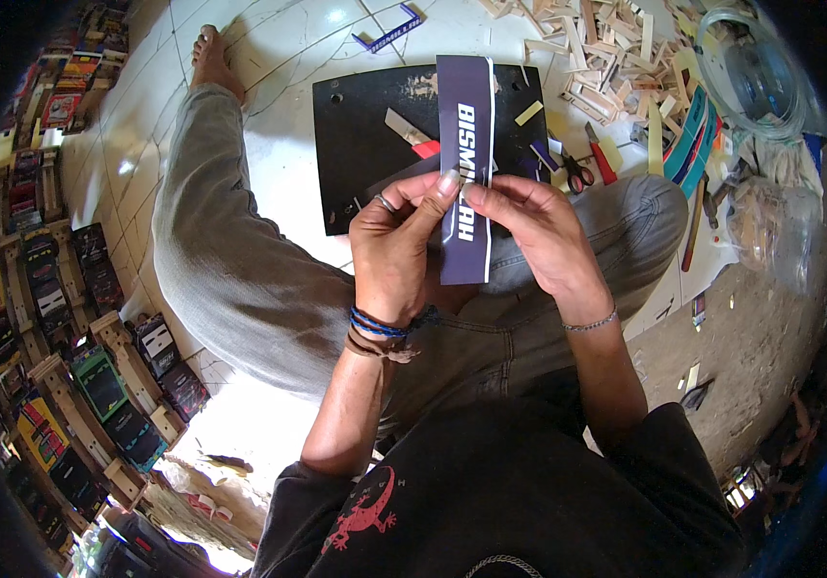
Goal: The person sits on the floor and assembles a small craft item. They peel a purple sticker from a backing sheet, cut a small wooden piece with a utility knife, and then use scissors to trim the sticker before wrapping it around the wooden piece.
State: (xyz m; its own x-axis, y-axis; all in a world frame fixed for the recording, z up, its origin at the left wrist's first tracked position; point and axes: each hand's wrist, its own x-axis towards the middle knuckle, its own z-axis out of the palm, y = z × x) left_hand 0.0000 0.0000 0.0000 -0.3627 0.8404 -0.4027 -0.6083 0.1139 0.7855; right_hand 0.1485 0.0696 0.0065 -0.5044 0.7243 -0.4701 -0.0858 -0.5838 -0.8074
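A long dark-purple printed strip with white lettering and a white edge stands lengthwise before me, held up over my lap and a black board. My left hand pinches its left edge between thumb and fingers. From the other side, my right hand grips the right edge, its thumb tip close to the left thumb. Partly hidden behind the strip, a flat pale blade-like piece and a red piece lie on the board. A small yellow strip rests on the board's right part.
Right of the board lie scissors and a red-handled tool. Beyond them are a heap of wood pieces, coloured printed strips and clear plastic. A purple bracket-shaped piece lies on the tiles. Framed printed items line the left.
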